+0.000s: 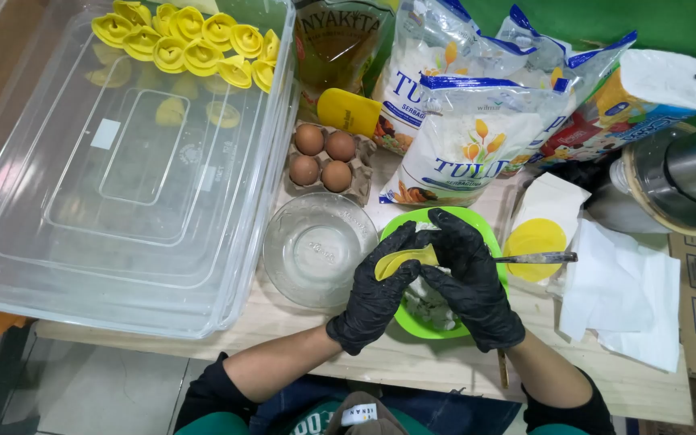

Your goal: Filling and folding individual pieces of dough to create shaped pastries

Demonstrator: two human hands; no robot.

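Over the green bowl [489,242], my left hand [374,294] and right hand [470,282] were closed round a folded yellow wrapper [403,262]. Pinched too hard, it might have torn; held loosely, filling could have dropped into the bowl.

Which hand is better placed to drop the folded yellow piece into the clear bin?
Likely left: the left hand cradles the yellow wrapper and sits nearer the clear bin. The right hand lies beside the spoon.
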